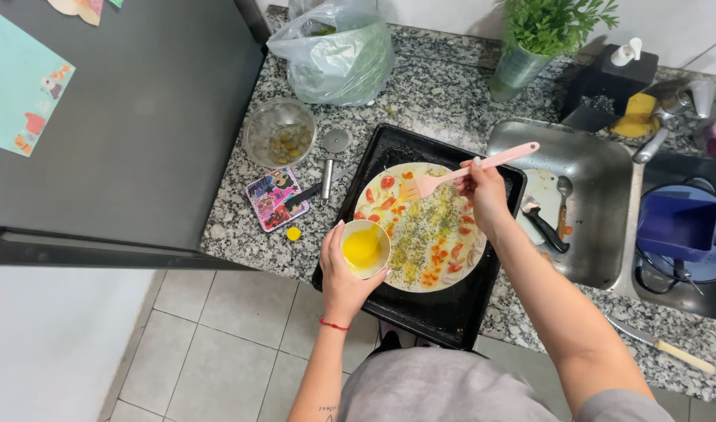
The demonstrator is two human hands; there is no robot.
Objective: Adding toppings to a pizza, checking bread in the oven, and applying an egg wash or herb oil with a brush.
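My left hand (pixel 341 277) holds a small white bowl (pixel 366 248) of yellow liquid over the near left edge of a black baking tray (pixel 451 312). My right hand (pixel 483 191) grips a pink silicone brush (pixel 471 168), its bristles resting on a round flatbread (pixel 420 227) that lies in the tray. The flatbread is topped with herbs, red and orange pieces and pale slices.
On the speckled counter (pixel 233 227) stand a glass bowl (pixel 278 133), a pizza cutter (pixel 332 156), a colourful card (pixel 273 197), a plastic bag of greens (pixel 334 51) and a potted herb (pixel 541 39). A steel sink (pixel 600 172) with utensils lies to the right, a knife (pixel 662 346) near it. The dark fridge (pixel 131 125) stands left.
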